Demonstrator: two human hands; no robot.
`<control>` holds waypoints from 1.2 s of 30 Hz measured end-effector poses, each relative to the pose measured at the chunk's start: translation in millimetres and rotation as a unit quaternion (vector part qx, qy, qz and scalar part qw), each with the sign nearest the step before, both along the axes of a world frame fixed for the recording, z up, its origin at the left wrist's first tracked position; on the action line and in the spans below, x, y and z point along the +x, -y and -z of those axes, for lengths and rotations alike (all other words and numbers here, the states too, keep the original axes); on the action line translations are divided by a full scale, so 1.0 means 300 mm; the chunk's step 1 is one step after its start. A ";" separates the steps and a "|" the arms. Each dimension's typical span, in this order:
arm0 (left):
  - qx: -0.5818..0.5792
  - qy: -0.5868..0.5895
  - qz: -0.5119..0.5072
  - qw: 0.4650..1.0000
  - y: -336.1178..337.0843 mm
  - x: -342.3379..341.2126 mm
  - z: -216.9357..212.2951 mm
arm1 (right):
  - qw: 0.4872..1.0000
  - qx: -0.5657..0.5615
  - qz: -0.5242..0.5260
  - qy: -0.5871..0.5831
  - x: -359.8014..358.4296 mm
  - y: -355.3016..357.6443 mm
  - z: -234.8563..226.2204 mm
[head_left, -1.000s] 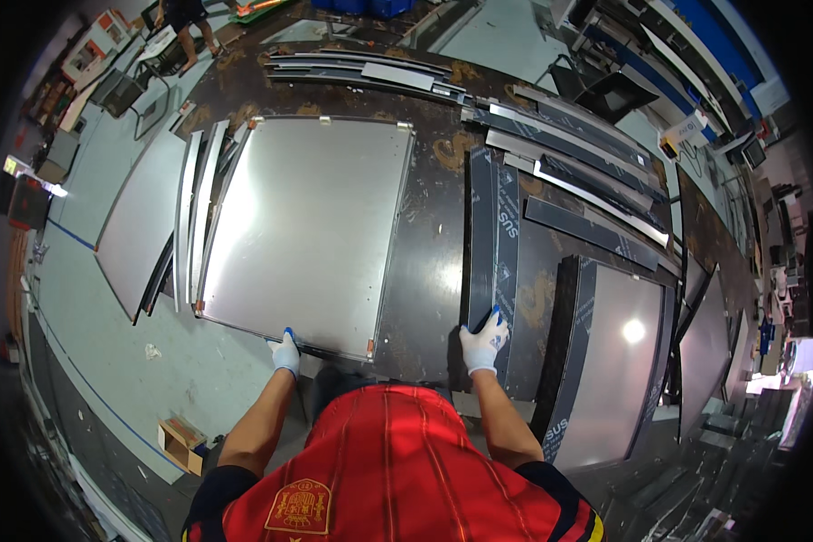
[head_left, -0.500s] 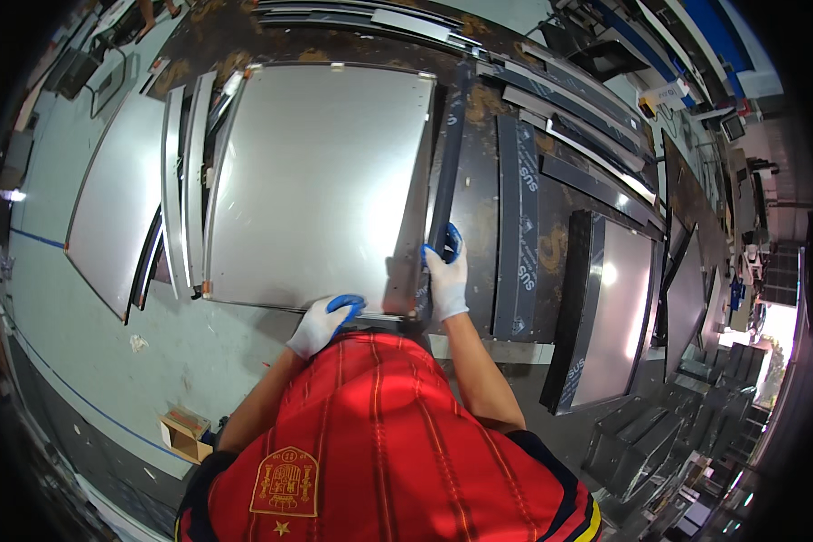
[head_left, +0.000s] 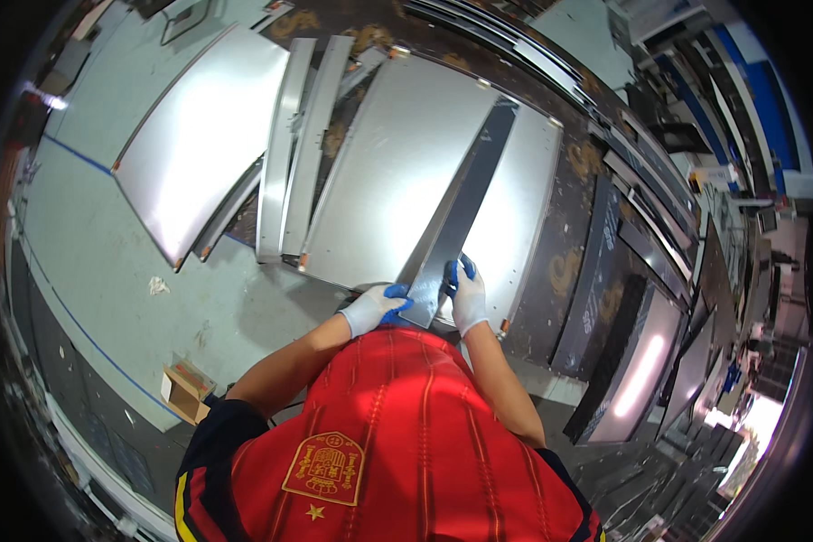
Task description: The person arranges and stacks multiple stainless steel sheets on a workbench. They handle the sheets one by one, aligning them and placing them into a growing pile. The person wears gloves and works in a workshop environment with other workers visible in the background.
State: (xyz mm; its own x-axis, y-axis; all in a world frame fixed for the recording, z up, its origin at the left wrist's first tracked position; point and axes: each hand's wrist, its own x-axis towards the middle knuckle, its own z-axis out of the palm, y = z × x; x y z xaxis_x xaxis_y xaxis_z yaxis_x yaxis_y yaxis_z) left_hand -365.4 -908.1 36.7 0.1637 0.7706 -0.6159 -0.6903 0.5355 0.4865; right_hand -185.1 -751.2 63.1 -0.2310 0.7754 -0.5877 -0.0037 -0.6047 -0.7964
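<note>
A long dark metal strip (head_left: 471, 194), partly covered in film, slants away from me above a large silvery sheet-metal panel (head_left: 397, 117). My left hand (head_left: 372, 310), in a white glove with blue fingertips, is closed on the strip's near end from the left. Its right edge is gripped by my right hand (head_left: 469, 300), gloved the same way, a little farther along. Both hands are close to my body, over the panel's near edge. The fingers beneath the strip are partly hidden.
Two narrow metal profiles (head_left: 303, 163) lie left of the panel, beside another bright sheet (head_left: 212, 135). To the right are a dark film-covered strip (head_left: 592, 280) and a box-shaped metal piece (head_left: 637, 361). A small open carton (head_left: 186, 390) stands on the floor at lower left.
The dark strip has come from the panel's right side to a slant over the panel. My left hand has left the panel's near edge and taken the strip's end. The view has turned.
</note>
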 end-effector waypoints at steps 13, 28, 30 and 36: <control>0.055 -0.187 0.087 0.977 0.042 -0.117 0.018 | 0.997 -0.076 -0.026 0.006 -0.083 0.060 0.059; 0.047 -0.192 0.236 0.951 -0.180 0.060 0.028 | 0.996 0.081 -0.008 0.018 0.196 -0.034 0.133; 0.004 -0.165 0.187 0.968 -0.189 0.103 0.025 | 0.993 0.090 -0.057 0.049 0.265 -0.060 0.125; -0.023 -0.146 -0.030 0.989 -0.145 0.180 -0.036 | 0.977 0.153 -0.097 0.113 0.474 -0.150 0.059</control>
